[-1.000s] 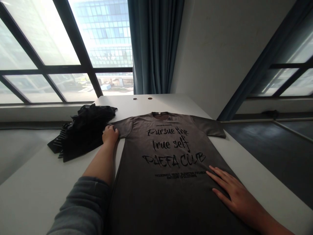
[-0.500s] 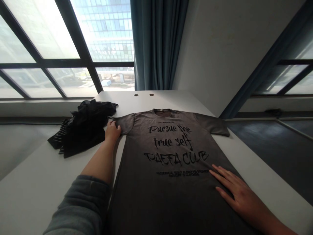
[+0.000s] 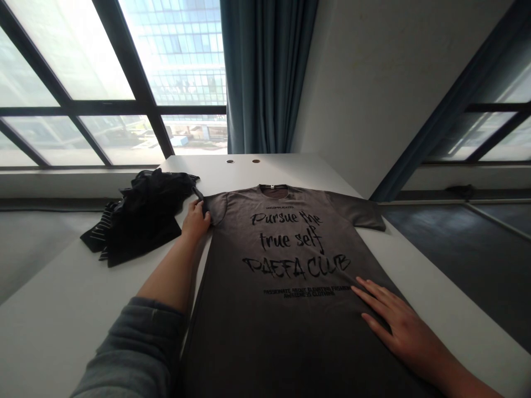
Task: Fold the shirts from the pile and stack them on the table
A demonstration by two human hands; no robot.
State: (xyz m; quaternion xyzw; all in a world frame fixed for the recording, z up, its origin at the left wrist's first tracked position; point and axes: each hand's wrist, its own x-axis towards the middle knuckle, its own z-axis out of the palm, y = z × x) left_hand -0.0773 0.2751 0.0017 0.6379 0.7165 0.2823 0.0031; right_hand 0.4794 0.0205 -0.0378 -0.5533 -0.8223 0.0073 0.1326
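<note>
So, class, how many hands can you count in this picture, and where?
2: the left hand grips a sleeve of the shirt; the right hand lies spread on the shirt beside the small lettering.

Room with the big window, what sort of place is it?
Perhaps an office or workroom, though I can't be sure. The big window looks out at a glass building, and the white table under the shirt has two round holes, like a desk.

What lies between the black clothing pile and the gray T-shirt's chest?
In the head view, the left hand and the sleeve it holds lie between them, with some white tabletop showing too.
</note>
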